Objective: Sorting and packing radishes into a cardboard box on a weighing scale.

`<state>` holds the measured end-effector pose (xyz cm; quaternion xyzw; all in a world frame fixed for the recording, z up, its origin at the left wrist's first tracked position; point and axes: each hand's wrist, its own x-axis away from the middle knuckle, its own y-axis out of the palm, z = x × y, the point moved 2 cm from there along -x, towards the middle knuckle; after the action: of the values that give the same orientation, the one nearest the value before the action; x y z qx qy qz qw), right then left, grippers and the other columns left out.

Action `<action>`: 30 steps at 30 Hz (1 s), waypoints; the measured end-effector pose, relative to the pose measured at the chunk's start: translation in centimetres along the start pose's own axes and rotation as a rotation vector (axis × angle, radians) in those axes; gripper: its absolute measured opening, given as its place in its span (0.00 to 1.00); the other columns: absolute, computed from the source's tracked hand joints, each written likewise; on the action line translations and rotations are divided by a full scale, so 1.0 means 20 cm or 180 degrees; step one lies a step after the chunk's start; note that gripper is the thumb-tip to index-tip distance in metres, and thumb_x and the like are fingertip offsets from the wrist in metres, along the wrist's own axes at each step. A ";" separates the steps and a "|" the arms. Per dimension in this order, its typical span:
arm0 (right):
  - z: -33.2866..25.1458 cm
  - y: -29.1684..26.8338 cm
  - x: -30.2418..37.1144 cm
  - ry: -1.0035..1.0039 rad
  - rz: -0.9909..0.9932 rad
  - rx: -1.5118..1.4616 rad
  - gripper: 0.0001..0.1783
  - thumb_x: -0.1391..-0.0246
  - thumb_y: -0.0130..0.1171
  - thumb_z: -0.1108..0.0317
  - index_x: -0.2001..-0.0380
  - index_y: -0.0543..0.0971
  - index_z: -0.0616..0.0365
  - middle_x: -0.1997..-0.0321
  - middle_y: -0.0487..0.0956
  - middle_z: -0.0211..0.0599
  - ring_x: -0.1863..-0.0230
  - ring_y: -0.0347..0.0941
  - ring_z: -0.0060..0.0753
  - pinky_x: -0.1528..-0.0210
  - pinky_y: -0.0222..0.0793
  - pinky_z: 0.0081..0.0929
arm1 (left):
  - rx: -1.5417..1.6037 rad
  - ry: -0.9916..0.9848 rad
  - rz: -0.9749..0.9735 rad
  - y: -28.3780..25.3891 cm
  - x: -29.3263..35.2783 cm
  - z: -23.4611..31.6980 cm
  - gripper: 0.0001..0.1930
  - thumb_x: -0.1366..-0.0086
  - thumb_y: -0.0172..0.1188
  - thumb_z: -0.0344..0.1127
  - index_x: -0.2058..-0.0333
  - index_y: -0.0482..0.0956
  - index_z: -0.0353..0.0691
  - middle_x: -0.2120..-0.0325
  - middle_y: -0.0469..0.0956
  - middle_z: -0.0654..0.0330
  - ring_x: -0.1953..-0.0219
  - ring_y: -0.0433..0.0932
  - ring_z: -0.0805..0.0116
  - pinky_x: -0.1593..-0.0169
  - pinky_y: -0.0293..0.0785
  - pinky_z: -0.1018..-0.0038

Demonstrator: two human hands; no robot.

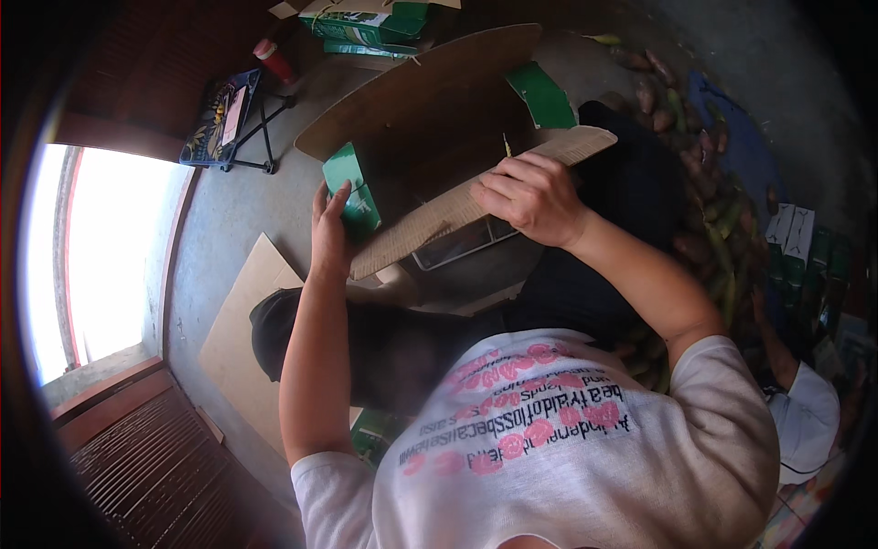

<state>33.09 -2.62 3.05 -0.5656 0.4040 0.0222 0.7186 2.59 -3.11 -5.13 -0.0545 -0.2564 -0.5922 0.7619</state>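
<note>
A cardboard box [416, 110] with green printed side flaps stands open in front of me, its brown inside dark. My left hand [331, 215] is closed on its left side, thumb on the left green flap [352, 188]. My right hand [535, 197] is closed, knuckles up, at the near brown flap [421, 229]. A thin yellowish pointed thing [507, 145] sticks up just beyond the right fingers; whether they hold it is unclear. The right green flap [544, 96] stands out at the far right corner.
Reddish-brown tubers [654, 101] and green stalks lie in a heap at the right, by another person's arm [777, 352]. A flat cardboard sheet [242, 320] lies at the left. Farther off are a folding stool [215, 123], a red bottle [273, 60] and a green carton [361, 27].
</note>
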 end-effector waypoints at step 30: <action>0.10 -0.84 1.59 0.3484 0.0912 0.0133 0.21 0.43 0.53 0.84 0.47 0.77 0.59 0.51 0.81 0.45 0.50 0.80 0.44 0.47 0.74 0.30 | -0.0065 -0.0839 -0.0043 -0.22 -0.09 -0.11 0.34 0.26 0.40 0.64 0.34 0.63 0.44 0.39 0.69 0.49 0.43 0.74 0.45 0.44 0.71 0.43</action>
<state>63.87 -20.50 -2.71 -0.4198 0.7908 -0.1850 0.4051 -1.13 -3.71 -8.73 -0.1379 -0.3487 -0.5876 0.7170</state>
